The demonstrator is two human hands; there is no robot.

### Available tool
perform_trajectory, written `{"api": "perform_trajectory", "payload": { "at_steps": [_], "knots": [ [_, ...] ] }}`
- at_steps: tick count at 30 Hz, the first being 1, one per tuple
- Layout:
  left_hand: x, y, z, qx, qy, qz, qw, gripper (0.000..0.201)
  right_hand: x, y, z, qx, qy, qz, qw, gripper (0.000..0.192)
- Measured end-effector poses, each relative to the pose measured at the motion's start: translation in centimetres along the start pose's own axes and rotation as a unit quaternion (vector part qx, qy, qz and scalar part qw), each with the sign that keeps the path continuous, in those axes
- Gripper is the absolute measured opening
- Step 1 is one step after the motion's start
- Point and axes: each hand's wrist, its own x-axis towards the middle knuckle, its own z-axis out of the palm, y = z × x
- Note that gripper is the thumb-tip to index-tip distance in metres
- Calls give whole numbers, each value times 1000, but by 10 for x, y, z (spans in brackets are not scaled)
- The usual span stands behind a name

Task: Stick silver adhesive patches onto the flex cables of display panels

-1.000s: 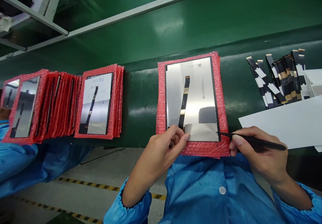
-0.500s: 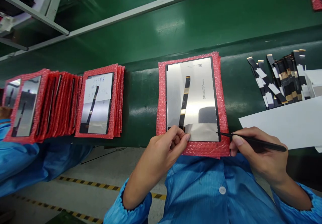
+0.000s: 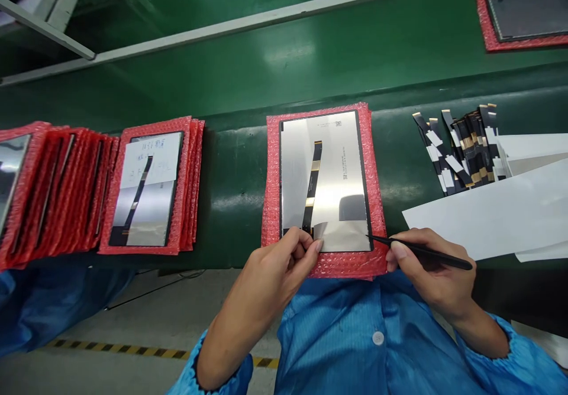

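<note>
A flat display panel (image 3: 331,176) with a silvery back lies on red bubble wrap (image 3: 373,188) in front of me. A black flex cable (image 3: 312,183) runs up its left half. Across the lower edge sits a greyish film strip (image 3: 346,236), its left end slightly lifted. My left hand (image 3: 284,265) is closed in a pinch at that left end; its fingertips partly hide the cable's base. Black tweezers (image 3: 437,256) are gripped in my right hand (image 3: 432,282), their tips touching or just above the strip's right end.
Left of me stands a stack of wrapped panels (image 3: 189,188), a handwritten paper (image 3: 144,158) on top, beside a row of red bubble-wrap sleeves (image 3: 66,188). To the right lie several loose flex cables (image 3: 470,146) and white sheets (image 3: 492,211). Another panel (image 3: 530,10) rests at the back right.
My view has shifted right, so everything appears further left. Both hands keep nearly the same places on the panel, the tweezer tips still at the strip's right end.
</note>
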Motion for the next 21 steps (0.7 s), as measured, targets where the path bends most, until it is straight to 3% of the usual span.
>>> {"api": "perform_trajectory", "payload": {
  "at_steps": [11, 17, 19, 21],
  "knots": [
    [0, -3, 2, -5, 8, 15, 1000, 11, 3, -6, 1, 65, 41, 4, 997, 28],
    [2, -2, 1, 11, 10, 31, 999, 12, -2, -6, -1, 11, -74, -84, 994, 58],
    [2, -3, 1, 12, 9, 36, 999, 11, 0, -8, 0, 0, -117, -89, 989, 62],
    [2, -3, 2, 13, 11, 41, 999, 11, 4, -11, 2, -8, -115, -69, 991, 58]
  ]
}}
